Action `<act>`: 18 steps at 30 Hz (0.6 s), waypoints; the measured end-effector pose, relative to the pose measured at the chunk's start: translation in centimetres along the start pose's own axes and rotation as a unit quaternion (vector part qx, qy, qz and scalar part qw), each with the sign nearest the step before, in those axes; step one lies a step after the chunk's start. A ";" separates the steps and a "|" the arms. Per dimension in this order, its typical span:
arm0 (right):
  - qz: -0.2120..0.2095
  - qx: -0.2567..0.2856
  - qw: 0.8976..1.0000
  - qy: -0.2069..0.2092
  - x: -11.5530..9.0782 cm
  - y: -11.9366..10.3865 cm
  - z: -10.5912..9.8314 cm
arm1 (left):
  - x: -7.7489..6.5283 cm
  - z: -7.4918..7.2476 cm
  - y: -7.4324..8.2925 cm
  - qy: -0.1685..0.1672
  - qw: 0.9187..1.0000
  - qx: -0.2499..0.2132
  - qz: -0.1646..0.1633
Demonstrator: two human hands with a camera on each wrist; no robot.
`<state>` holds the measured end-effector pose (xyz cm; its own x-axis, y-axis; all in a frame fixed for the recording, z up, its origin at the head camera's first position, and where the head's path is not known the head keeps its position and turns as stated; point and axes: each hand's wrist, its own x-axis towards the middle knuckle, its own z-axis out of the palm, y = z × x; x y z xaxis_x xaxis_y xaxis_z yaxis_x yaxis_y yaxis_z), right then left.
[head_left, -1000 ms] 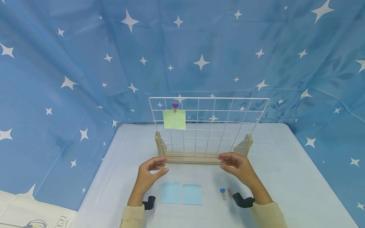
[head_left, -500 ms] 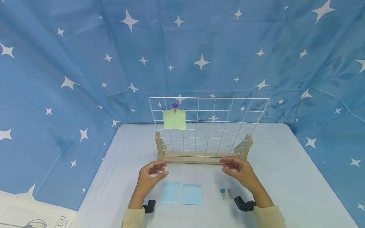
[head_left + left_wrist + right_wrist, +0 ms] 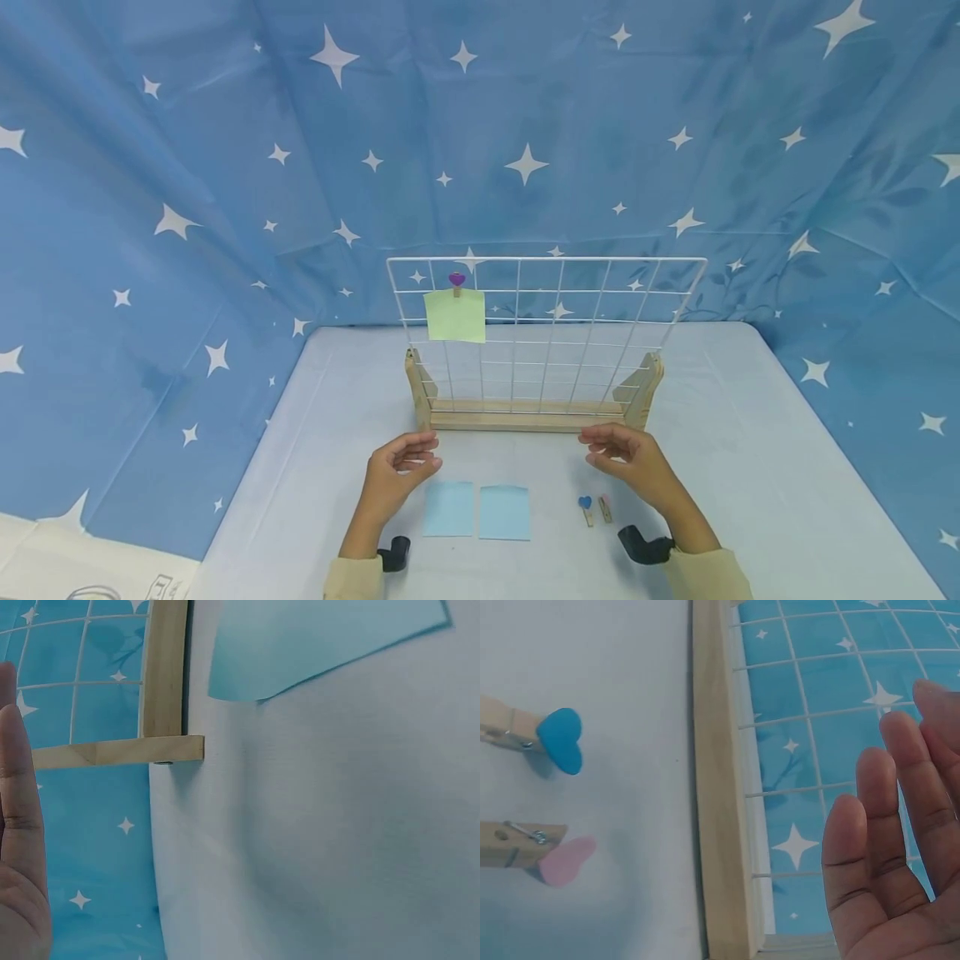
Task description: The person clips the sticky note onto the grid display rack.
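My left hand (image 3: 393,479) hovers above the table at the left of two blue sticky notes, the left note (image 3: 448,508) and the right note (image 3: 504,512). Its fingers are loosely bent, with nothing between them. Over on the right, my right hand (image 3: 633,467) is held the same way, also holding nothing. Below it lie two small wooden clothespins, one with a blue heart (image 3: 561,741) and one with a pink heart (image 3: 566,861). Behind both hands stands a white wire grid (image 3: 551,333); a purple-heart clothespin (image 3: 457,283) clips a pale green note (image 3: 455,317) on its upper left.
The grid rises from a wooden base (image 3: 525,421) with angled side supports. A white cloth covers the table (image 3: 345,392), and a blue star-printed curtain (image 3: 480,125) hangs behind and at both sides. A printed cream cloth (image 3: 90,558) shows at lower left.
Both hands have lowered slightly toward me, away from the grid's base. The notes and clothespins lie as before; the head view has shifted a little.
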<state>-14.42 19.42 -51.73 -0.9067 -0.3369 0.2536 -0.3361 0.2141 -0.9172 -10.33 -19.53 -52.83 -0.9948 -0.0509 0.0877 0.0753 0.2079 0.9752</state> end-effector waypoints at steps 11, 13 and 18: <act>0.012 -0.002 1.000 -0.012 -0.8 1.5 0.1 | -0.3 0.0 -1.1 -0.005 1.000 -0.002 -0.025; 0.010 0.001 1.000 -0.014 -0.9 1.8 0.1 | -0.3 0.0 -1.3 -0.007 0.999 -0.003 -0.035; 0.021 -0.001 1.000 -0.020 -1.2 2.3 0.2 | -0.5 0.0 -1.8 -0.008 0.998 -0.014 -0.053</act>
<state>-14.03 20.16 -54.24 -0.9092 -0.3644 0.2013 -0.2974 0.2301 -0.9266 -9.98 -19.84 -54.60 -0.9982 -0.0559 -0.0203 -0.0298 0.1748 0.9841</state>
